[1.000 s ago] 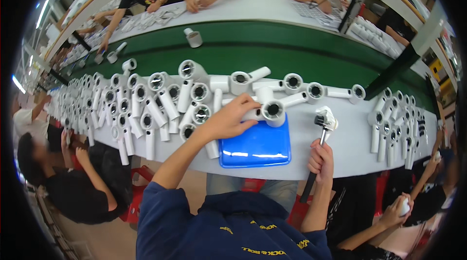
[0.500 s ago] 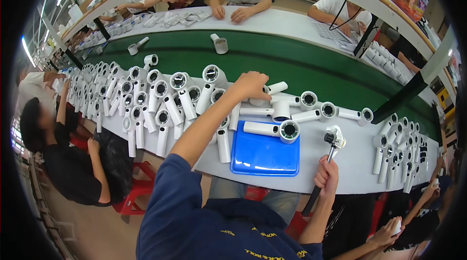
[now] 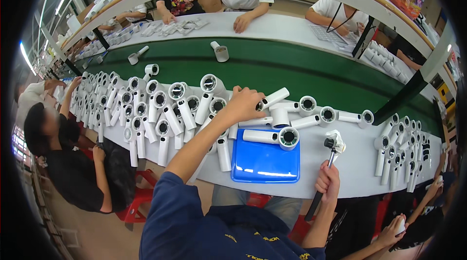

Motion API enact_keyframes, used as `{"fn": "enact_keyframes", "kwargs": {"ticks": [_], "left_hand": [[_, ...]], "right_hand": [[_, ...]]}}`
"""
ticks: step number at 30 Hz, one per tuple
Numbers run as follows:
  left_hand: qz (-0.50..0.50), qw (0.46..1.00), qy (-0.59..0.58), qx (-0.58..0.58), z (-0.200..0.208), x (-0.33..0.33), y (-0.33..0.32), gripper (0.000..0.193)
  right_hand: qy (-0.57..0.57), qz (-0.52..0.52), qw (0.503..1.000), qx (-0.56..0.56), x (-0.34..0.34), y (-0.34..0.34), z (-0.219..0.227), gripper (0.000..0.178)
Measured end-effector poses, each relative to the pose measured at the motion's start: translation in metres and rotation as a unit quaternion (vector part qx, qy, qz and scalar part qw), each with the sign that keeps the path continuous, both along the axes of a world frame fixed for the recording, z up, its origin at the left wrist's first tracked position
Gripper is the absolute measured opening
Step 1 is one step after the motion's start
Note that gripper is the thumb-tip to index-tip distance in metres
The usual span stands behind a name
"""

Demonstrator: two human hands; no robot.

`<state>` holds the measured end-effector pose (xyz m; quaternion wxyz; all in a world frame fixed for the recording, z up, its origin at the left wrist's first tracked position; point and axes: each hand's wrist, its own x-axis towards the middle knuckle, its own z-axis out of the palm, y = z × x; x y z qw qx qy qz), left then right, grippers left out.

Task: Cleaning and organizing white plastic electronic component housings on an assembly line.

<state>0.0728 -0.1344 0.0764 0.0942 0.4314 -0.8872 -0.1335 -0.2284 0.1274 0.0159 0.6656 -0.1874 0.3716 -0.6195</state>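
Note:
My left hand (image 3: 243, 107) reaches past the blue tray and closes on a white handheld fan (image 3: 276, 98). The fan's handle sticks out to the right of my fingers, tilted up; its head is mostly hidden under my hand. Another white handheld fan (image 3: 260, 136) lies across the far part of the blue tray (image 3: 265, 165), handle to the left and round grille to the right. My right hand (image 3: 328, 182) is wrapped around the black handle of a mallet (image 3: 332, 155), held over the table's near edge. White wrapping bunches beside its black head.
Many white handheld fans (image 3: 163, 127) crowd the table at left, more fans (image 3: 328, 115) lie right of the tray, and another group (image 3: 396, 150) stands far right. Beyond runs a green belt (image 3: 292, 72) with a few fans. A black post (image 3: 400, 97) rises at right. Co-workers sit around.
The fan in my left hand has turned, with more of its handle showing. The view has tilted a little. Across the belt, a co-worker has drawn one hand back. My right hand keeps the mallet.

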Motion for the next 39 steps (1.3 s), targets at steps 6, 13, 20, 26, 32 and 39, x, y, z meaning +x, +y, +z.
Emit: {"fn": "enact_keyframes", "kwargs": {"ticks": [6,13,20,26,32,39], "left_hand": [[-0.027,0.997,0.07,0.016,-0.009,0.008,-0.007,0.054],[-0.016,0.998,0.05,0.018,-0.011,0.007,-0.005,0.052],[-0.081,0.971,0.19,-0.119,0.018,0.012,0.043,0.034],[-0.111,0.981,0.13,-0.09,-0.005,-0.008,0.117,0.037],[-0.051,0.971,0.176,-0.156,-0.038,-0.015,0.122,0.033],[-0.034,0.943,0.325,-0.065,0.002,0.024,0.146,0.038]], "right_hand": [[-0.005,-0.005,1.0,0.002,0.002,0.0,0.001,0.012],[0.001,-0.008,1.0,0.005,0.001,0.001,0.002,0.012],[-0.006,-0.006,1.0,0.014,0.004,-0.007,0.001,0.011],[-0.046,-0.007,0.999,-0.008,-0.017,0.005,-0.029,0.008],[-0.056,0.039,0.997,-0.04,-0.018,-0.001,-0.033,0.007],[-0.132,-0.035,0.99,0.041,-0.025,0.005,-0.045,0.015]]}}
